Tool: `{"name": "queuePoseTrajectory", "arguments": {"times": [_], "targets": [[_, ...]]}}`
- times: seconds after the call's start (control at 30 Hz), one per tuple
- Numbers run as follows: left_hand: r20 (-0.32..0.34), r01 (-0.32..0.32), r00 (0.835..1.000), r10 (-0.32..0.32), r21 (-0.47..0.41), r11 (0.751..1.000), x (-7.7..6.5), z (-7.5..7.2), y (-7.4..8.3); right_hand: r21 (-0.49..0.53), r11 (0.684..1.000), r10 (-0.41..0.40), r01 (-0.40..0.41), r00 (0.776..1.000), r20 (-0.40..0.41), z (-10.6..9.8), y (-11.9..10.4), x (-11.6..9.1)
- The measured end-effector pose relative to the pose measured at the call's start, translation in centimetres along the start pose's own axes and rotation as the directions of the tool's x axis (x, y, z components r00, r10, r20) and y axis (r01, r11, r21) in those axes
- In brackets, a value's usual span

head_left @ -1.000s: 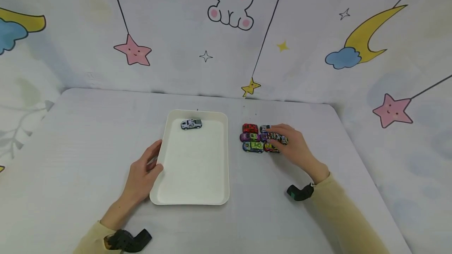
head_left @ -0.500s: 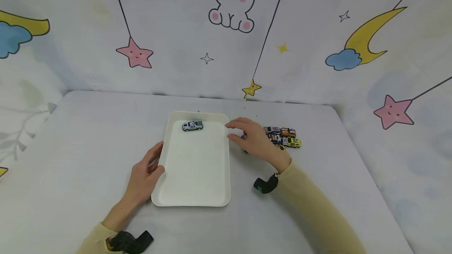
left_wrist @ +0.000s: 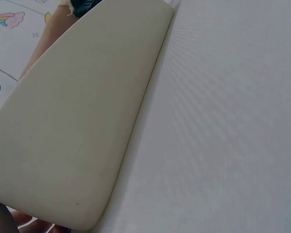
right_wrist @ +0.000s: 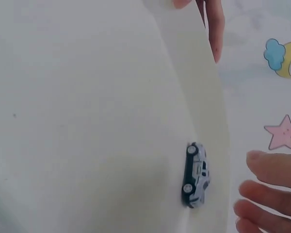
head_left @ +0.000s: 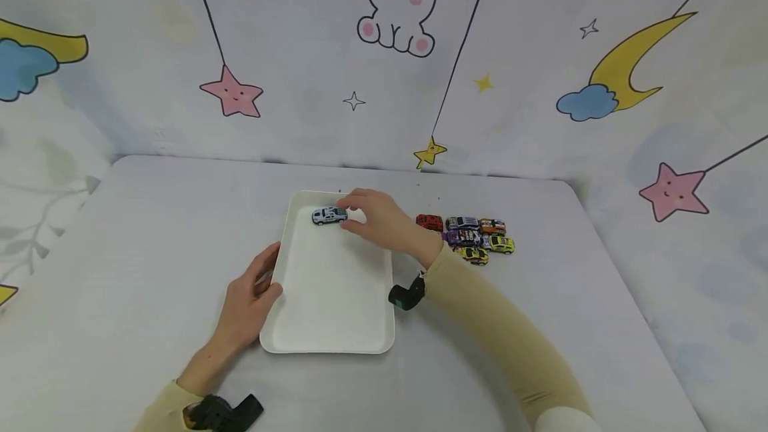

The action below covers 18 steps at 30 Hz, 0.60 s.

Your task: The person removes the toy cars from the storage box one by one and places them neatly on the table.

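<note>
In the head view, a white rectangular tray (head_left: 330, 299) lies on the table. My left hand (head_left: 246, 305) grips its left edge, thumb on the rim and fingers down the outer side. Near the tray's far end stands a small white-and-dark toy car (head_left: 329, 216). My right hand (head_left: 387, 222) is over the tray at that car's right end, thumb and forefinger apart. The right wrist view shows the car (right_wrist: 196, 174) on its wheels by the tray wall, with a gap between it and the fingers (right_wrist: 271, 170).
Several toy cars stand close together right of the tray, among them a red car (head_left: 429, 222), a purple car (head_left: 462, 238) and a yellow-green car (head_left: 499, 244). My right forearm partly covers this group. A patterned cloth backdrop (head_left: 288, 52) rises behind the table.
My right hand has moved left from the group of cars, past the tray's right rim, to the white car. The left hand keeps its grip on the tray.
</note>
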<state>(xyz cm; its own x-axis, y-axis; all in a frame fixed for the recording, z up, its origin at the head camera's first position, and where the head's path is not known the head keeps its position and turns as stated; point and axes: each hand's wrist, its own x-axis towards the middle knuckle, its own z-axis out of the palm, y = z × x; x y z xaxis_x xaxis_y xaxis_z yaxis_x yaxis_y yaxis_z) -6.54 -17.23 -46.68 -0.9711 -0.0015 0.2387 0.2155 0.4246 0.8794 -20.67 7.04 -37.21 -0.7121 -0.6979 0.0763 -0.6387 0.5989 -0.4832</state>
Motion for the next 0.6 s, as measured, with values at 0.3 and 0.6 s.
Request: {"name": "queuePoseTrajectory", "arguments": {"times": [0.3, 0.6], "targets": [[-0.005, 0.015, 1.0, -0.015, -0.017, 1.0, -0.1, 0.2, -0.1, -0.136, 0.985, 0.126, -0.105, 0.979, 0.159, 1.3, -1.0, 3.0], [-0.01, 0.002, 1.0, -0.002, -0.003, 1.0, 0.0, 0.2, -0.2, -0.197, 0.975, 0.144, -0.106, 0.972, 0.186, 2.0, -0.8, 3.6]]}}
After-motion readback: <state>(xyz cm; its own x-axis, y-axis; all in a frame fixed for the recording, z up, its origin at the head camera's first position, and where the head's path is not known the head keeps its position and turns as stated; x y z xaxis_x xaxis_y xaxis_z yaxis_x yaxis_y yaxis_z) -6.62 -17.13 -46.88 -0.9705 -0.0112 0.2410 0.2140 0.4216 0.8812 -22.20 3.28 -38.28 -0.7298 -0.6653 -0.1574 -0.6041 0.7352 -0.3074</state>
